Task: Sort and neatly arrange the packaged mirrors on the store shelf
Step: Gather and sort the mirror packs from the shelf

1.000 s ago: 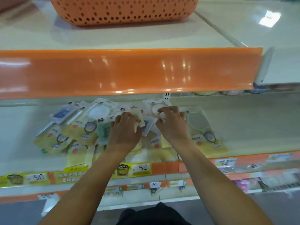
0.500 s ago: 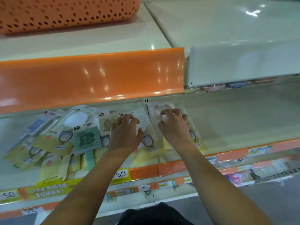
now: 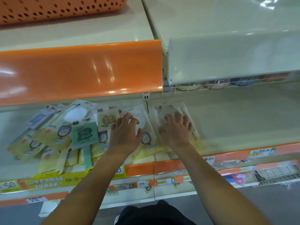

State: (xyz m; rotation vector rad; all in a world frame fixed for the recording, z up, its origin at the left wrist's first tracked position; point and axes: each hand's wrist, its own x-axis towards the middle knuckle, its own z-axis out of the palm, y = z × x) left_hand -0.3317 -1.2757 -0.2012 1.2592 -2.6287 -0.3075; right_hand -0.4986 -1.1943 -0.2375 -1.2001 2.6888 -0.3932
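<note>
Both hands lie on the packaged mirrors on the shelf (image 3: 243,120). Left hand (image 3: 125,135) is spread, fingertips resting on a yellow packet (image 3: 146,140) at the edge of the heap. Right hand (image 3: 176,129) is spread too, fingers pressing flat on a small stack (image 3: 194,127) just past the shelf divider (image 3: 146,96). Neither hand pinches anything.

Largest comes first: 2 upper shelf boards, one fronted by an orange strip (image 3: 78,70), the other by a pale strip (image 3: 235,54), and 1 orange basket (image 3: 56,7) up top. Below them the shelf carries the mirrors in 2 groups.

Left of the divider lies the loose heap (image 3: 48,135), packets overlapping at all angles, roughly 10 or more; an exact count cannot be made as they hide each other. Among them is 1 green handled mirror (image 3: 85,135) on top, unlike the yellow ones, so it likely wants its own place.

Right of the divider the stack looks squared, a few packets deep; the number cannot be told. It probably sits there as the tidy pile being built, and the flat right hand seems to steady and align it while the left reaches the next packet.

Smallest are the price tags (image 3: 142,183) on the front rail, several, too blurred to count.
</note>
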